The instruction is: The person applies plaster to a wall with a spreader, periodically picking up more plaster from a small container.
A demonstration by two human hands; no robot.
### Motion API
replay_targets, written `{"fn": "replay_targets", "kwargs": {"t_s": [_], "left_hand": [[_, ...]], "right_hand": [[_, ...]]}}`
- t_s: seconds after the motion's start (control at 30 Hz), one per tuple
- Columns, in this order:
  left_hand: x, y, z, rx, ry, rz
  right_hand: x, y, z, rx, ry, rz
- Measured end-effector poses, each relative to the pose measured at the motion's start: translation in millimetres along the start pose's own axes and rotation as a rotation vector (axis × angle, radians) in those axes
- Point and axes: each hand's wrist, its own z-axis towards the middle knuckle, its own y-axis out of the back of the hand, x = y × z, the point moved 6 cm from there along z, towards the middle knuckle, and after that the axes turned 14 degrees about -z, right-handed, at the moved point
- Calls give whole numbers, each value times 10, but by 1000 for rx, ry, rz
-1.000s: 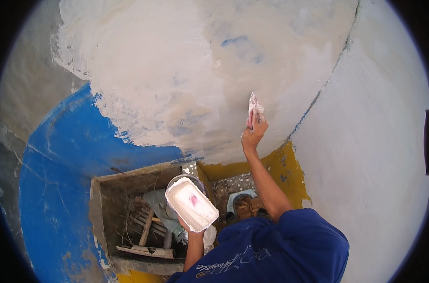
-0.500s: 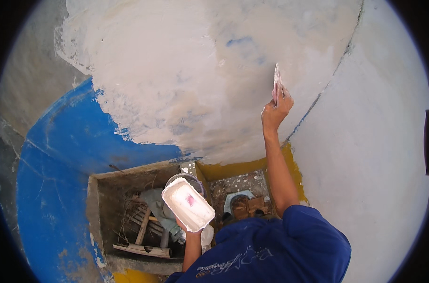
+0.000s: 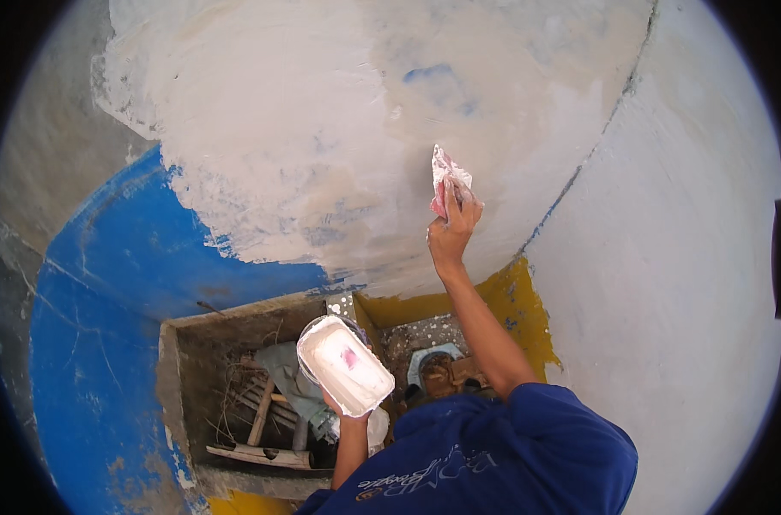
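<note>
My right hand [image 3: 457,225] is closed on a reddish putty scraper [image 3: 450,175] smeared with white putty. The scraper is at the wall [image 3: 511,103], which bears a patchy whitish coat; whether its edge touches cannot be made out. Low in front of my body, my left hand [image 3: 346,416] grips a rectangular tub [image 3: 375,403] from beneath, mostly hidden by it. White putty lines the tub's inside, with a pink spot in it. Below the scraper, the tub is tilted with its opening facing up.
A concrete trough [image 3: 174,369] holds sticks, a hammer-like tool [image 3: 260,421] and grey cloth [image 3: 292,378]. Behind the tub stands a round bucket [image 3: 308,330], partly covered. Blue paint [image 3: 142,249] covers the lower left wall. A cracked corner line [image 3: 571,190] meets the right wall [image 3: 665,257].
My right hand has moved left and a little down with the scraper, whose face now shows more broadly. The tub in my left hand has barely shifted.
</note>
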Motion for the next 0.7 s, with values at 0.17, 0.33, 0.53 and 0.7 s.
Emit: {"fn": "replay_targets", "kwargs": {"t_s": [0.17, 0.33, 0.53, 0.7], "left_hand": [[4, -17, -3, -6, 25, -7], [-71, 89, 21, -30, 40, -31], [-142, 204, -28, -38, -3, 14], [-45, 117, -10, -101, 22, 15]], "right_hand": [[246, -256, -889, 354, 169, 121], [-450, -43, -593, 127, 9, 129], [-1029, 186, 149, -144, -18, -21], [-752, -121, -751, 201, 162, -20]]}}
